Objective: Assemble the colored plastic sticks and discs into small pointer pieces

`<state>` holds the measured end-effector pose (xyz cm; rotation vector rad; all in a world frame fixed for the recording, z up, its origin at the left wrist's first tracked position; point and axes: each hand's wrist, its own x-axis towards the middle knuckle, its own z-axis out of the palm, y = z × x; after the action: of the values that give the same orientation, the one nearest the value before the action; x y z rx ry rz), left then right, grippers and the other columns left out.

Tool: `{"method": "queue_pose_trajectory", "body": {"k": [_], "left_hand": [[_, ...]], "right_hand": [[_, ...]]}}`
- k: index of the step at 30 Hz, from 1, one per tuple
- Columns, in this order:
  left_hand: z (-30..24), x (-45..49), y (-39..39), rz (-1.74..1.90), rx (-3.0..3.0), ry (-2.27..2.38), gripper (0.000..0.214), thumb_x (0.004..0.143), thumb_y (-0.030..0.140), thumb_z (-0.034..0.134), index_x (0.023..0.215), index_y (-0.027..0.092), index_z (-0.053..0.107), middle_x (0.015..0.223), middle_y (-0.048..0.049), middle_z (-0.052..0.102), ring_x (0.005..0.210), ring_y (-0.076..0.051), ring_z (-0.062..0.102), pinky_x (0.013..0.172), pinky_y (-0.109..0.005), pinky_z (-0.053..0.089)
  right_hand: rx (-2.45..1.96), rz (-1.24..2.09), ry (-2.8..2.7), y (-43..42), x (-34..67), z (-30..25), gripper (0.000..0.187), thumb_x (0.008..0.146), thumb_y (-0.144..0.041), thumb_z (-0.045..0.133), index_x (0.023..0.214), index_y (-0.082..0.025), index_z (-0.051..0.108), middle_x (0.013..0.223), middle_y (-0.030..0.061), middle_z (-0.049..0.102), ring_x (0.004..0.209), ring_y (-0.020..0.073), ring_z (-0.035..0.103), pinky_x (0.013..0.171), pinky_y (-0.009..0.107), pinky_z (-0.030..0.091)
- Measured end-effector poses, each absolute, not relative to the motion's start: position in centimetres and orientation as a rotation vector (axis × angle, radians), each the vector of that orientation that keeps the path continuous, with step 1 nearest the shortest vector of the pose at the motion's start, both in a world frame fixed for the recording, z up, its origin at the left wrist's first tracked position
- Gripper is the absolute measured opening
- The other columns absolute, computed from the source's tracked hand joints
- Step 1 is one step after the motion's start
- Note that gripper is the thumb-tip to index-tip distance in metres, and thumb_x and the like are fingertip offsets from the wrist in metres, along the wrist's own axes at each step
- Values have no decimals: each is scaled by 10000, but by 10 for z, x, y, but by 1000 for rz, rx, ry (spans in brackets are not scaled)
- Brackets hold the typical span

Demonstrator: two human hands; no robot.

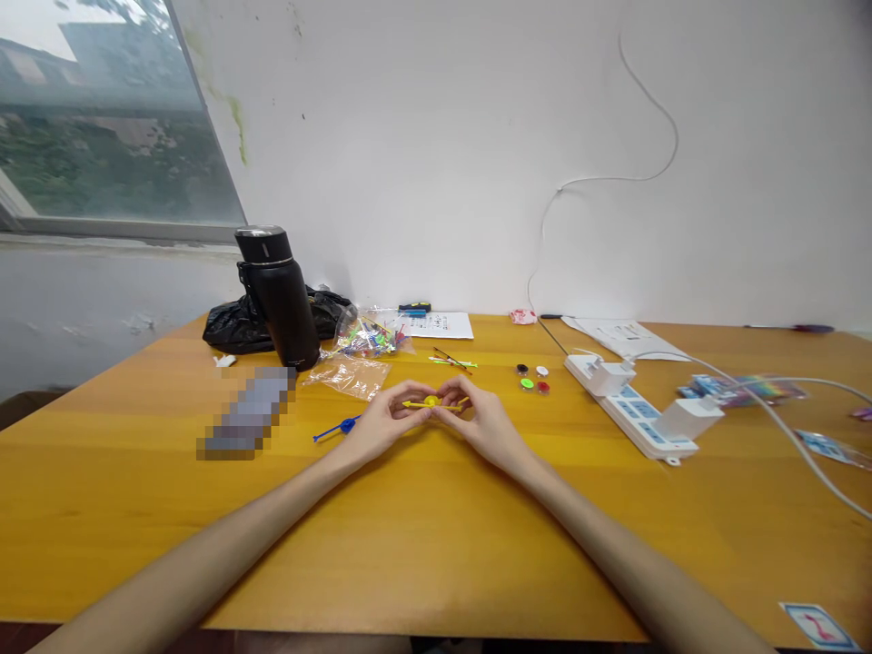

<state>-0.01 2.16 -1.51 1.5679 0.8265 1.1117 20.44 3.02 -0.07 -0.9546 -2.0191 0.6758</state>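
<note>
**Yellow piece found pinched between the fingers of both hands**

We record a pale wall at the back, with a wooden table against it. A black flask stands on the left side, just in front of a black plastic bag. On the right, we note a white power strip with adapters plugged in. A pixelated flat object lies nearer to us than the flask; we cannot tell its details.

The left hand and the right hand come together over the middle of the table, fingertips nearly meeting. We find the forefingers arched above and the thumbs drawn in below, pinching the yellow piece close to its round hub. Its thin shaft runs crosswise: the pointed end lies in the opening between the left thumb and forefinger, and the opposite end reaches into the right hand's opening, partly hidden by the fingers.

Behind the hands, we log a clear bag of coloured parts. A blue piece with a similar shaft rests on the table just beside the left hand. Thin coloured sticks lie beyond the fingers. Last, we list four small discs, black, white, green and red, grouped to the right of the sticks.
</note>
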Motion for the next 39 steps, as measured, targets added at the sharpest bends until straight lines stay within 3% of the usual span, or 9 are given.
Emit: {"method": "queue_pose_trajectory", "body": {"k": [13, 25, 32, 39], "left_hand": [[-12, 0, 20, 1100, 1620, 818, 284, 891, 377, 670, 1106, 193, 680, 1196, -101, 688, 1142, -244, 633, 987, -362, 510], [-12, -2, 19, 1018, 1604, 819, 304, 901, 391, 657, 1131, 192, 665, 1184, -86, 688, 986, -198, 678, 889, -306, 527], [-11, -3, 18, 930, 1651, 774, 309, 924, 390, 629, 1164, 199, 663, 1188, -87, 688, 1021, -201, 657, 914, -307, 487], [-11, -2, 19, 902, 1667, 775, 311, 934, 397, 613, 1175, 207, 663, 1181, -82, 698, 1025, -200, 648, 908, -300, 471]], "right_hand": [[-984, 608, -2094, 29, 202, -5, 225, 957, -341, 588, 1146, -220, 591, 949, 37, 625, 852, 174, 595, 768, 291, 487], [-1034, 592, -2178, 24, 205, 3, 230, 959, -402, 586, 1080, -215, 642, 1025, 49, 567, 911, 174, 571, 810, 285, 454], [-1028, 831, -2228, 26, 203, -3, 167, 960, -328, 544, 1016, -182, 603, 873, 18, 624, 741, 151, 531, 675, 257, 392], [-1019, 850, -2210, 26, 203, -2, 101, 921, -287, 567, 916, -191, 539, 777, -34, 535, 682, 120, 454, 626, 235, 323]]}}
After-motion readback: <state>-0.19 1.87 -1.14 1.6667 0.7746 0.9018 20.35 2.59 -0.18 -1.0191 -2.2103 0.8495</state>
